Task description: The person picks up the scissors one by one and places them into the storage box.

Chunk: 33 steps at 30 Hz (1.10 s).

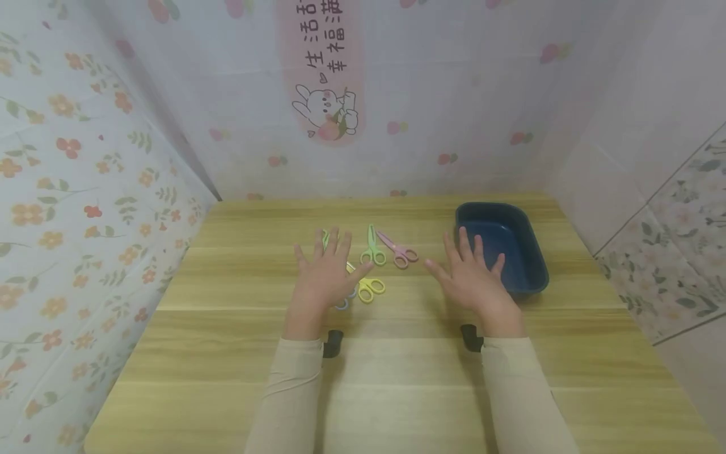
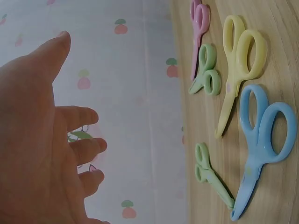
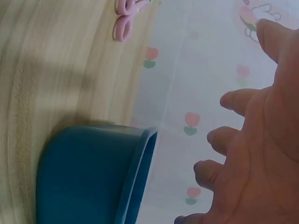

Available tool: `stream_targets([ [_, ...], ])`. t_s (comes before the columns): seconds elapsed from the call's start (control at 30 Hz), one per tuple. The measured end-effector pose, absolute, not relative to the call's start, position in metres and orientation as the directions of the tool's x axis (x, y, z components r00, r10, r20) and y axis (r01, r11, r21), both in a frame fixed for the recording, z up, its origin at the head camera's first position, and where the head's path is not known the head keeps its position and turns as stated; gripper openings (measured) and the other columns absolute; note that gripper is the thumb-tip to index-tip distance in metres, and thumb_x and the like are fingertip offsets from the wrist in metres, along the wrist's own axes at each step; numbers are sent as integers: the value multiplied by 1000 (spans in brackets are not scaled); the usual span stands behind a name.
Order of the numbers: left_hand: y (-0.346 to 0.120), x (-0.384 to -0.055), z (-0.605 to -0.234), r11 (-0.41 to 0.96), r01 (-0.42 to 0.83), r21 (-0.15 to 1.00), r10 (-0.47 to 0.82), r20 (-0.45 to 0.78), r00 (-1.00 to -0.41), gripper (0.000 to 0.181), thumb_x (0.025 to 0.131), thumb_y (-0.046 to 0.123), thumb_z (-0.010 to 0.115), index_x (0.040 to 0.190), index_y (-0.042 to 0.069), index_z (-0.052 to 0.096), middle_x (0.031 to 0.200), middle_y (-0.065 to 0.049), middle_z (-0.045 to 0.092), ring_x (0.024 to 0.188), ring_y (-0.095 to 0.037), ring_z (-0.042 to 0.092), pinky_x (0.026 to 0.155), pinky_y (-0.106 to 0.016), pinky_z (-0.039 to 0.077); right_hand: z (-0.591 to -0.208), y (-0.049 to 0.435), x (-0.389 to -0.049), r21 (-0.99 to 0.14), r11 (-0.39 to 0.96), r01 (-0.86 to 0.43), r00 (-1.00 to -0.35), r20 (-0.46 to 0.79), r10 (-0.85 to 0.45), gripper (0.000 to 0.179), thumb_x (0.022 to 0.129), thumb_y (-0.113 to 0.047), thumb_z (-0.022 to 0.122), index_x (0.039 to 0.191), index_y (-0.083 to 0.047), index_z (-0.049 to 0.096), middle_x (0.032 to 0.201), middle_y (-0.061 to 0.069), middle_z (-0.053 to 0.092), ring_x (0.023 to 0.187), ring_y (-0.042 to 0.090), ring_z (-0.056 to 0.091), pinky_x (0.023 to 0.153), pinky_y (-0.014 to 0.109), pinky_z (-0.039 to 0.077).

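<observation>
In the head view, we see the left hand (image 1: pixel 320 277) and right hand (image 1: pixel 473 284) above the table (image 1: pixel 227 302), fingers spread. Green scissors (image 1: pixel 372 246) and pink scissors (image 1: pixel 399 250) lie at 2 o'clock from the left; a blue basin (image 1: pixel 513 239), partly hidden, is at 1 o'clock from the right.

In the left wrist view, we find yellow scissors (image 2: pixel 237 74) at 2 o'clock, blue scissors (image 2: pixel 254 144) near 4.

In the right wrist view, the basin fills 7 o'clock.
</observation>
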<state>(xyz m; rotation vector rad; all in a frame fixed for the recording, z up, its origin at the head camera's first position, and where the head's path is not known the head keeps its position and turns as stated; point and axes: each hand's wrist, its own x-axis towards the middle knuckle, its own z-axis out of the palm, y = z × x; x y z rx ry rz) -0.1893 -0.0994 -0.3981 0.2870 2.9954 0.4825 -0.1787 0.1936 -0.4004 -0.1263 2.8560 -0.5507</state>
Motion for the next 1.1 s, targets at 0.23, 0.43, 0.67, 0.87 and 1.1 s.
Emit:
stream_targets([
  [0.23,-103,-188,-399,934,164,318,197,-72,-978,91,103,77,36,172,23,15,182,-8,2,168,-36,-11,124,-80,-8,-395,197,-180,-375,927,-18,-976,-196,-98,96,103,-79,25,172,-19,-6,174,23,-26,160,53,-22,112,88,-15],
  [0.43,-108,-187,-405,942,161,293,196,-94,-976,92,101,81,29,172,23,18,181,-8,6,168,-36,-10,123,-82,-5,-395,216,-181,-362,932,3,-978,-194,-73,107,97,-88,21,171,-16,-9,171,27,-30,158,54,-25,110,91,-12],
  [0.67,-112,-181,-411,940,154,306,195,-110,-974,90,103,79,31,170,19,27,181,-8,8,167,-42,-3,122,-83,-5,-402,263,-182,-347,938,19,-987,-158,-39,113,97,-87,30,169,-11,-12,169,33,-29,157,59,-20,109,94,-2],
  [0.87,-117,-178,-421,940,144,310,192,-130,-973,87,104,76,33,169,19,29,180,-11,13,168,-41,-2,122,-83,-5,-413,315,-180,-316,948,37,-984,-175,-20,122,96,-86,39,164,-8,-26,167,37,-30,154,68,-6,95,80,45],
  [1.1,-124,-173,-430,936,141,322,187,-116,-975,82,105,71,39,168,19,33,179,-15,18,167,-43,3,122,-83,-6,-423,358,-187,-314,949,34,-975,-217,-37,126,98,-82,43,161,-1,-29,165,46,-19,150,72,3,109,85,28],
])
